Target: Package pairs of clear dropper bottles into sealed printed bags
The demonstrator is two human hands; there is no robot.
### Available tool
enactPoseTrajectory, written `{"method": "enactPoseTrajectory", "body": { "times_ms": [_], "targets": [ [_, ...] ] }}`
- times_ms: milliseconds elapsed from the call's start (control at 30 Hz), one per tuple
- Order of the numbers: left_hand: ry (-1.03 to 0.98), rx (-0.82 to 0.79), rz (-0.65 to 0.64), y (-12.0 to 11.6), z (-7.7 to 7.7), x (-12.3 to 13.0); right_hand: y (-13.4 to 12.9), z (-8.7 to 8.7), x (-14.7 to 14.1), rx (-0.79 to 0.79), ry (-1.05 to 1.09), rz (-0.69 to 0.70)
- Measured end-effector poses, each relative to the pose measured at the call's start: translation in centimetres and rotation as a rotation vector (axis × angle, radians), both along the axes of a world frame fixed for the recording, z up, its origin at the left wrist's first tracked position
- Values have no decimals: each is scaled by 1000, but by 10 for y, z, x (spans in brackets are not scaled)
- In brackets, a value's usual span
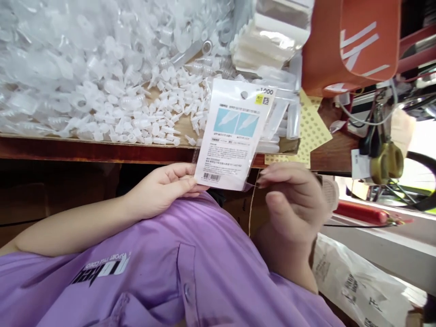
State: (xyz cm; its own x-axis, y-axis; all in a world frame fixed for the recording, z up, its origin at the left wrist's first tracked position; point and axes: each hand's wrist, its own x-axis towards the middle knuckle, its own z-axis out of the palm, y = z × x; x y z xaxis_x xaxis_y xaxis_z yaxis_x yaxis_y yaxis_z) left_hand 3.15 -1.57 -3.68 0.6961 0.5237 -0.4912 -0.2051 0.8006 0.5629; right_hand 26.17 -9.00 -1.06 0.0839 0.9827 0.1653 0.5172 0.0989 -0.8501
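Observation:
My left hand (170, 186) pinches the lower left corner of a printed card in a clear bag (230, 136). The card stands tilted over the table's front edge, showing two blue pictures, lines of print and a barcode at the bottom. Just right of the bag's lower right corner is my right hand (293, 200), its thumb apart from its curled fingers and nothing visible between them. Behind the bag, small white nozzle tips (153, 118) lie in a heap, with larger translucent plastic pieces (85, 59) piled further back.
A stack of clear bags (272, 32) lies behind the card, with clear tubes (293, 118) below it. To the right are an orange container (350, 45), yellow dotted sheets (313, 131), gold-handled scissors (388, 161) and a red-handled tool (361, 212). A white printed bag (357, 281) sits lower right.

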Motion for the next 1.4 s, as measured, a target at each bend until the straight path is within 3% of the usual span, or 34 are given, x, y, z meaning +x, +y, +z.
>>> {"method": "enactPoseTrajectory", "body": {
  "times_ms": [100, 233, 500, 800, 1033, 1200, 1300, 1400],
  "targets": [
    [42, -2, 4, 1, -2, 3, -6, -24, -3, 15, 227, -32],
    [68, 38, 26, 3, 1, 9, -6, -37, -15, 48, 315, -79],
    [223, 131, -59, 9, 16, 21, 7, -35, -15, 67, 416, -150],
    [399, 273, -281, 15, 24, 24, 14, -25, -9, -300, 573, -285],
    [386, 238, -266, 19, 25, 14, 16, -22, -5, -479, 962, -214],
    [444, 149, -155, 15, 35, 14, 15, -24, -4, -532, 1129, -104],
    [447, 130, -94, 11, 39, 16, 15, -26, -6, -519, 1114, -35],
    [408, 144, -54, 8, 41, 22, 14, -28, -7, -444, 963, -7]
  ]
}}
